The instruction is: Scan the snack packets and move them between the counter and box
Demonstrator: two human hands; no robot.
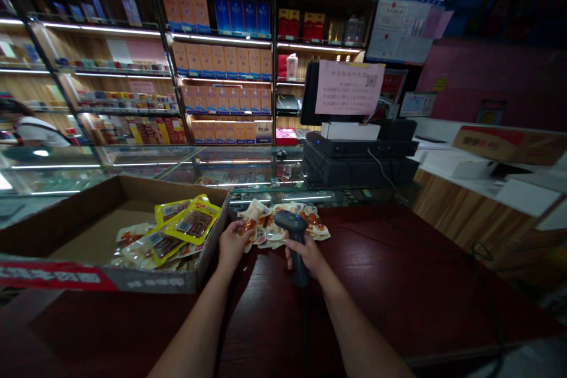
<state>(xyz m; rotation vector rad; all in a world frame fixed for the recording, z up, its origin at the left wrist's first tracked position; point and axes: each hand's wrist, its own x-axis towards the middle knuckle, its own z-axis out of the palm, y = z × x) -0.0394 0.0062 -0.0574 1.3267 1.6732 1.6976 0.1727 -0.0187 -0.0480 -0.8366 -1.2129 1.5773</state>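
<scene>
My right hand (308, 254) is wrapped round the handle of a dark barcode scanner (292, 221), its head tilted toward the packets beyond. A cable runs from its grip down toward me. Between the fingers of my left hand (233, 245) is a snack packet (254, 217), clear and cream with a reddish-brown item inside. Similar snack packets (316, 222) lie in a row on the dark red table, partly hidden by the scanner. Left of my left hand stands a shallow cardboard box (128, 192) holding yellow packets (195, 220) and several pale ones.
A glass display counter (177, 159) runs behind the table (376, 283). Checkout equipment (354, 156) with a pink notice (349, 88) stands at back right. Shelves of boxed goods (221, 62) line the wall. A person (39, 130) is at far left. A loose cable (482, 254) lies at right.
</scene>
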